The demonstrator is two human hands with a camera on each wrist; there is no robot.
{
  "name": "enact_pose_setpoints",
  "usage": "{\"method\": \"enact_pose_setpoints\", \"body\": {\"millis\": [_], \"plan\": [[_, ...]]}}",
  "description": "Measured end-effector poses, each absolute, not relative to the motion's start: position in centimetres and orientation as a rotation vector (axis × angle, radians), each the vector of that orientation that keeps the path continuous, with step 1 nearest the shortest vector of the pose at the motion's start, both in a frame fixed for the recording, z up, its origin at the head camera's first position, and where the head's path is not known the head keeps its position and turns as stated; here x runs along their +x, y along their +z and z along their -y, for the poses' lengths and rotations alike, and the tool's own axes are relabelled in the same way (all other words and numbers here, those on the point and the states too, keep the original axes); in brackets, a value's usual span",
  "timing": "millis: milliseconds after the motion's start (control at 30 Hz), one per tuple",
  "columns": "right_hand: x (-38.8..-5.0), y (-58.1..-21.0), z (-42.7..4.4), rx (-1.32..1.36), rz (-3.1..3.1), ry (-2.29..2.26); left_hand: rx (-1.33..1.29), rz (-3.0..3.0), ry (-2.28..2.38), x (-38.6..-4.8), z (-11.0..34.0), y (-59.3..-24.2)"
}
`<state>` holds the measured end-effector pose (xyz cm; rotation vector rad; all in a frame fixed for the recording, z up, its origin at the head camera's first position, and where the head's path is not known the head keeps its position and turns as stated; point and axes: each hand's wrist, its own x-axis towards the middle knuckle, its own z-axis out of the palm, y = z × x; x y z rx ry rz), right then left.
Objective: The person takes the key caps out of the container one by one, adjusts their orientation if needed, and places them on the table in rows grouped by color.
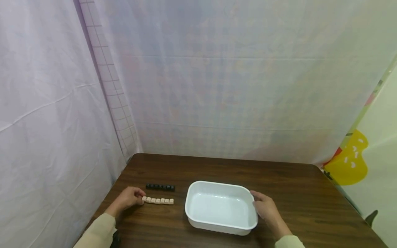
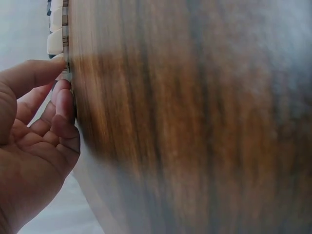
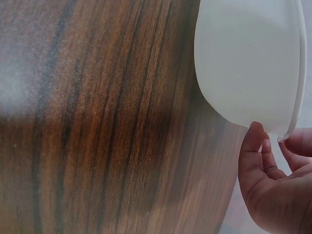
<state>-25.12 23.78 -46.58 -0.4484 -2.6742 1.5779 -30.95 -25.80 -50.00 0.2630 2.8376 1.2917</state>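
Observation:
A row of several small cream cubes (image 1: 158, 200), with faint marks on some tops, lies at the left of the table. My left hand (image 1: 131, 198) pinches the cube at the row's left end between thumb and fingers; the left wrist view shows that cube mostly hidden by the fingertips, with other cream cubes (image 2: 55, 42) just beyond. Behind this row runs a row of black cubes (image 1: 160, 186). My right hand (image 1: 263, 205) grips the right end of a white rectangular dish (image 1: 221, 225). In the right wrist view the thumb is at its rim and the fingers touch the outer wall.
The dish is bare inside and stands on a dark brown wood-grain table (image 1: 297, 186). Pale curtains (image 1: 229, 86) hang along the table's back and left. At the right edge hangs a light sheet with a yellow shape (image 1: 348, 165).

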Motion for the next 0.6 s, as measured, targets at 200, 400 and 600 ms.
{"method": "enact_pose_setpoints", "body": {"millis": [200, 400, 600], "plan": [[-25.0, -46.7, -23.9, -0.423, 2.667, 1.572, 0.248, -2.858, 1.255, -31.1, 25.7, -49.7], [-24.8, -46.5, -24.3, -0.395, 2.68, 1.555, 0.32, -2.957, 1.205, -31.2, 24.7, -48.6], [-24.5, -46.3, -25.4, -0.343, 2.653, 1.592, 0.436, -3.094, 1.175, -31.9, 20.8, -47.2]]}}
